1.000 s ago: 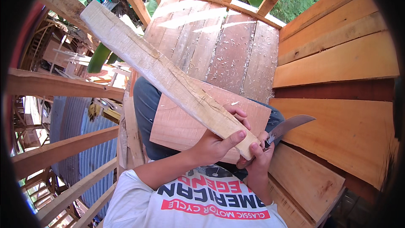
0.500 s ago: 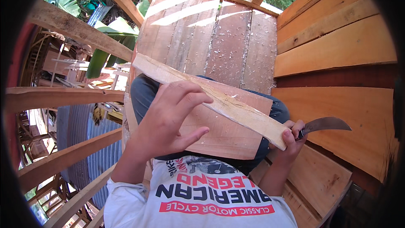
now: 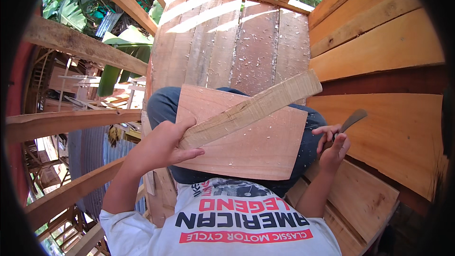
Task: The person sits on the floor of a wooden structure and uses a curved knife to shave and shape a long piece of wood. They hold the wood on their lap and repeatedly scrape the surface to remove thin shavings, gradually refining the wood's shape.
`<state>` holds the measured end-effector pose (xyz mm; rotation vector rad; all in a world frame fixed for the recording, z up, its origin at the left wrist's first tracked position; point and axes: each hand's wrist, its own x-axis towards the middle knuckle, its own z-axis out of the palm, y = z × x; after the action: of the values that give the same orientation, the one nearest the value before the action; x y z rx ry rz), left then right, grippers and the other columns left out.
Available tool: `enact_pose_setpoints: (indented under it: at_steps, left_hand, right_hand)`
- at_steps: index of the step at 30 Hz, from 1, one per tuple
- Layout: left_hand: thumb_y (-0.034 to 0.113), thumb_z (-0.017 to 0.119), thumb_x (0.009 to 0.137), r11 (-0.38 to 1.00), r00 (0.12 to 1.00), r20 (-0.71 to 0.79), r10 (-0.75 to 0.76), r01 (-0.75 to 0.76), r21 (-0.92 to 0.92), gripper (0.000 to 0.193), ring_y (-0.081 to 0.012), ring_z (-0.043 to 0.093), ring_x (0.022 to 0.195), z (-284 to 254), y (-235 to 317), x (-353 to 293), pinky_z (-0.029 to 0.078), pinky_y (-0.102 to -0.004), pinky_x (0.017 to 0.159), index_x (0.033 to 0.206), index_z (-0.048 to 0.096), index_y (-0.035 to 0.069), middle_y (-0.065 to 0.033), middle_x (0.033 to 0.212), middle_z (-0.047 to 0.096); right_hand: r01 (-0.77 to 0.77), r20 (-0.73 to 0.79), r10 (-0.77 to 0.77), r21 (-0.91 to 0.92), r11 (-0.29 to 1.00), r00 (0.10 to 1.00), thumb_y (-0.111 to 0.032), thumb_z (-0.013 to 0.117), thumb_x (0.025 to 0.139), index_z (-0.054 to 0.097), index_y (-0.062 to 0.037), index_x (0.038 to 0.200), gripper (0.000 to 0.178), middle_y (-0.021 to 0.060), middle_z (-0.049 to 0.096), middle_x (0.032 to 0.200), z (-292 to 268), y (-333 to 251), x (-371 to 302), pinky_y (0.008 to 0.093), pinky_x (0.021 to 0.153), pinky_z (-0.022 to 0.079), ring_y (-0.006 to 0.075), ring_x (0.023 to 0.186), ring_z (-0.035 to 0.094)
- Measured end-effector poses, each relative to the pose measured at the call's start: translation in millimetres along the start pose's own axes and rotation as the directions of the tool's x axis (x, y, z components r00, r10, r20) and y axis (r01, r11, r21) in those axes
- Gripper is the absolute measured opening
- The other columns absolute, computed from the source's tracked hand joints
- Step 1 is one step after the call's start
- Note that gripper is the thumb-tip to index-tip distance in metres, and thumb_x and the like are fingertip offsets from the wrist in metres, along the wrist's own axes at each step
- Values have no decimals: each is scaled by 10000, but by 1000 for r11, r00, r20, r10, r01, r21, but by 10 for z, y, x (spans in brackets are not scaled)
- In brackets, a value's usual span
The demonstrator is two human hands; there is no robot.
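My left hand [image 3: 173, 144] is closed round the near end of a long pale wooden strip [image 3: 251, 110]. The strip slants up to the right, its far end past the edge of a flat reddish board [image 3: 241, 149] that lies across my lap. Over my right knee, my right hand [image 3: 332, 147] grips a knife with a curved blade [image 3: 353, 119], which points away to the upper right. Its handle is mostly hidden by my fingers, some of which are raised. The right hand is apart from the strip.
I sit on a plank floor [image 3: 256, 42] strewn with wood shavings. A plank wall [image 3: 379, 52] and a low wooden ledge [image 3: 353, 194] stand at my right. Along the left run wooden rails [image 3: 80, 118], with corrugated metal sheets [image 3: 90, 161] and plants beyond.
The wooden strip has swung round, so its far end now points up right. My right hand has let go of it, keeping the knife; my left hand has taken hold of its near end.
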<state>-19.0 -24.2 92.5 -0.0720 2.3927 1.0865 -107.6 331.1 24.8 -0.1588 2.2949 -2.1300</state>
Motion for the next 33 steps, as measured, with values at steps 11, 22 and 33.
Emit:
enact_pose_setpoints:
  at_steps: [11,22,33]
  left_hand:
    - [262,751,806,911,995,1,-102,94,-401,552,-200,652,591,649,90,-115,497,-298,528,1135,486,-93,-200,704,641]
    - [165,773,780,956,984,-17,-179,170,-238,505,-143,670,626,608,136,-251,514,-260,528,1116,488,-81,-162,799,685]
    - [202,768,781,978,978,-190,-92,53,-200,461,-280,675,583,591,67,-240,502,-314,501,1049,490,-51,-215,720,657]
  right_hand:
    - [361,429,-109,-568,739,897,-403,694,818,516,-49,585,460,148,493,523,692,-102,-260,365,427,387,333,476,528]
    - [309,290,-150,-645,699,945,-412,686,822,526,-53,607,447,135,493,522,539,-117,-84,377,431,398,328,475,537]
    - [441,382,-227,-706,554,896,-530,676,775,542,-86,582,502,73,513,497,689,-104,-58,331,405,407,250,442,553]
